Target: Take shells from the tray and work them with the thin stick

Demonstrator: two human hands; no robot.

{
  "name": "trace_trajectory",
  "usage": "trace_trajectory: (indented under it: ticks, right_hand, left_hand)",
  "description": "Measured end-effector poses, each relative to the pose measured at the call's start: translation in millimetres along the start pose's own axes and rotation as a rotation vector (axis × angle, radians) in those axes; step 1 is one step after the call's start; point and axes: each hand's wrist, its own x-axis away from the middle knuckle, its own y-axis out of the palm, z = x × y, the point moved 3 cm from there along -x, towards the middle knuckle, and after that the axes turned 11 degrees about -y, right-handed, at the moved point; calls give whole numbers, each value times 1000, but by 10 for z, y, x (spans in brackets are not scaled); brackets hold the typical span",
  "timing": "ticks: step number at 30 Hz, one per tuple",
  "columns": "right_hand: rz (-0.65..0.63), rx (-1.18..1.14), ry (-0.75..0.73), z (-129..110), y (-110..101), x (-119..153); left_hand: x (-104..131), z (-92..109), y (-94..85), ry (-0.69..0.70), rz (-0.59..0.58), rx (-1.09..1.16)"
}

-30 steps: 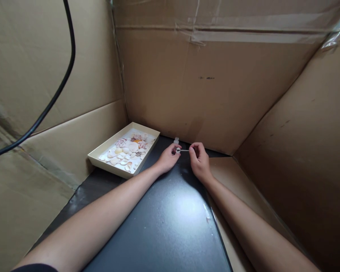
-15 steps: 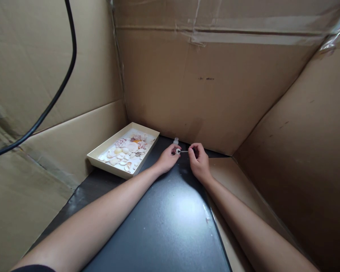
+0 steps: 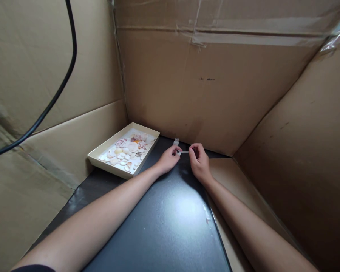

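Note:
Near the far end of the dark table, my left hand [image 3: 169,159] pinches a small whitish piece [image 3: 178,153] between thumb and fingers. My right hand [image 3: 198,158] is closed on one end of a thin light stick [image 3: 184,152]. The stick's other end meets the whitish piece at my left fingertips. Just behind my left hand stands a small clear bottle [image 3: 176,141], its lower part partly hidden by the fingers.
A cream tray [image 3: 110,173] with a seashell-patterned bottom lies to the left on the dark table [image 3: 164,219]. Cardboard walls [image 3: 187,87] enclose the table. A black cable [image 3: 73,49] hangs at the upper left. Flat cardboard [image 3: 229,177] lies at the right.
The whitish piece in my left fingers has turned slightly, and its dark spot now shows less. Both hands have stayed in nearly the same place.

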Motion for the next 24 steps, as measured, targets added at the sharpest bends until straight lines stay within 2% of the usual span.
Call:
trace_trajectory:
  ticks: [17, 24]
  right_hand:
    - [-40, 33, 13, -29, 1, 3]
    - [-17, 16, -12, -30, 5, -1]
  left_hand:
    - [-1, -20, 8, 9, -18, -81]
    - [16, -7, 17, 37, -27, -150]
